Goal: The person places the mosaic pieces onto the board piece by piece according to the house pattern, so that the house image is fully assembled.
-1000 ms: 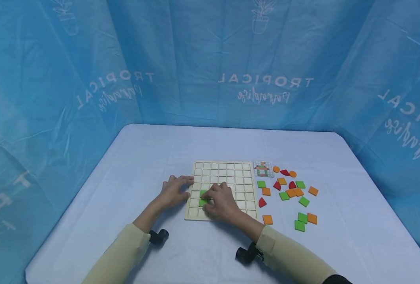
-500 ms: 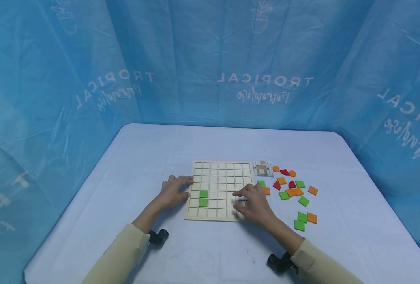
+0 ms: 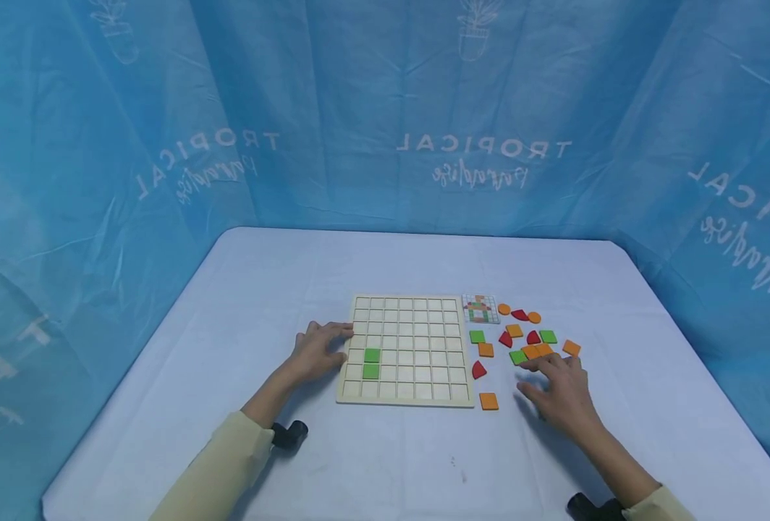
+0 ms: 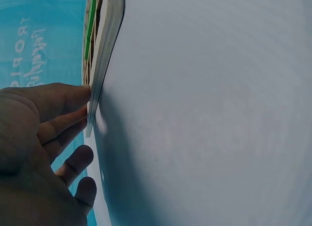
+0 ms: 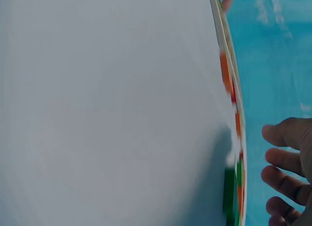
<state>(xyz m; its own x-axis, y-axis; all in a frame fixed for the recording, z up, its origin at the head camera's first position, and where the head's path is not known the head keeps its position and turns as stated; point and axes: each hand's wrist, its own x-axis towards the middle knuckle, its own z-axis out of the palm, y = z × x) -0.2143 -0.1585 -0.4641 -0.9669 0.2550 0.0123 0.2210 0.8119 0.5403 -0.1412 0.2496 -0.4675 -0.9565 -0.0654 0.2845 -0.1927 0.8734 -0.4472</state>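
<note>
A pale wooden grid board point(image 3: 415, 328) lies flat on the table. Two green square tiles, the upper one point(image 3: 372, 355) just above the lower one point(image 3: 370, 371), sit in neighbouring cells towards its left side. My left hand point(image 3: 315, 353) rests at the board's left edge; in the left wrist view, its thumb and fingertips point(image 4: 83, 95) touch that edge. Off to the right of the board, my right hand point(image 3: 559, 394) hovers over the loose tiles with thumb and fingers apart. Nothing is held in it. Its fingertips overlap a green tile point(image 3: 518, 357), and some tiles are hidden beneath it.
A small pattern card point(image 3: 480, 309) lies by the board's upper right corner. Around it are several orange squares point(image 3: 488, 401), red wedge-shaped pieces point(image 3: 479, 370), orange discs point(image 3: 504, 309) and green squares point(image 3: 548, 336). A blue printed curtain point(image 3: 359, 108) surrounds the white-covered table point(image 3: 385, 463).
My right hand has left the two green tiles on the board and moved right, across the board, to the loose tiles. My left hand stays at the board's edge.
</note>
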